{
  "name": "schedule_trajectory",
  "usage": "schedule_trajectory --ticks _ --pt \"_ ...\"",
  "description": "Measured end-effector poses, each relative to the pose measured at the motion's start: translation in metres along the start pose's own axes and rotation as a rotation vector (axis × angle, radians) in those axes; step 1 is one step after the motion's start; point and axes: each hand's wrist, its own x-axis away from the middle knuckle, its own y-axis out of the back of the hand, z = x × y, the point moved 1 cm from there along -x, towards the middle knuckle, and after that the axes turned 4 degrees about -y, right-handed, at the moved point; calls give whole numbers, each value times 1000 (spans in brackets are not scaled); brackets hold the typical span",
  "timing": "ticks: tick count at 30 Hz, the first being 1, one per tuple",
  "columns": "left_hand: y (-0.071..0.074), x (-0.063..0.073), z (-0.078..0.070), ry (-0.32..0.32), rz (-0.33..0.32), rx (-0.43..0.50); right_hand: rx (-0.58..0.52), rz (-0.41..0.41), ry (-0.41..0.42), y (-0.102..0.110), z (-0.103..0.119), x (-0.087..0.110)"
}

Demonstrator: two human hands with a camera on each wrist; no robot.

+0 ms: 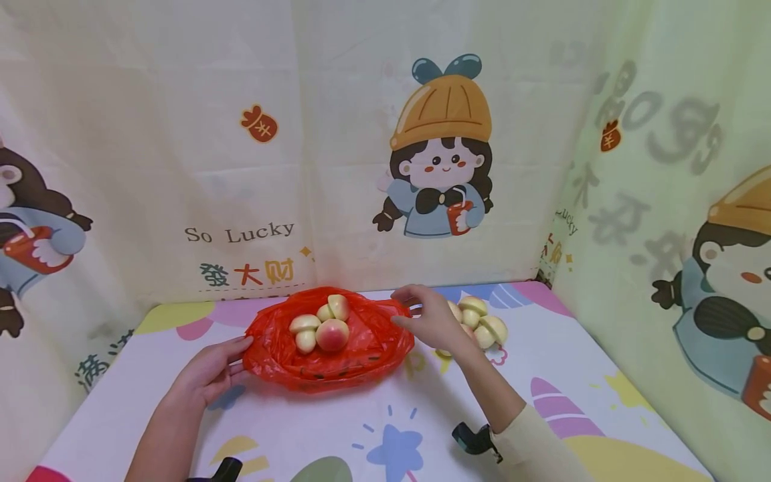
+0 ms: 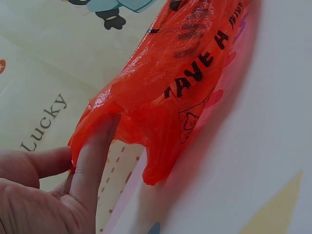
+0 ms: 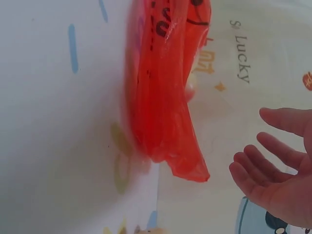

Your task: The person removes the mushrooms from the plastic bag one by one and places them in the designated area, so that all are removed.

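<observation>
One red plastic bag (image 1: 274, 367) with black lettering lay left of centre on the far half of the table, mouth facing up and spread wide. It contained three visible pieces: two cream mushroom-shaped pieces (image 1: 305, 324), one left and one far, and one round cream-and-pink piece (image 1: 332, 335) between them on the near side. Folds could have covered more. A heap of similar pieces (image 1: 494, 329) lay right of the bag; at least two mushroom caps were countable, the rest being behind the right hand and forearm.

Two hands were present. The left hand (image 1: 211, 369) held the bag's left edge, its fingers clamped on the thin film. The right hand (image 1: 435, 320) was at the bag's right end, fingers apart and loosely bent; the right wrist view showed a gap between fingertips and plastic.

Beneath was one white printed tablecloth (image 1: 325, 422). Pale curtains (image 1: 337, 167) bore three cartoon figures, the left and right ones cut off. Of two black wrist devices (image 1: 472, 438), the left was cropped by the near edge. The bag's lettering was partly lost in creases.
</observation>
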Motion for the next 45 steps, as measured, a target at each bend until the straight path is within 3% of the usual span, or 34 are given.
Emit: schedule_trajectory --ticks 10,24,45 --pt "1 -2 1 1 6 -2 -26 79 -31 -18 3 -12" --pt "0 1 0 1 -15 -11 -15 186 18 -55 14 -33" --pt "-1 0 3 0 -26 -22 51 308 -96 -84 39 -58"
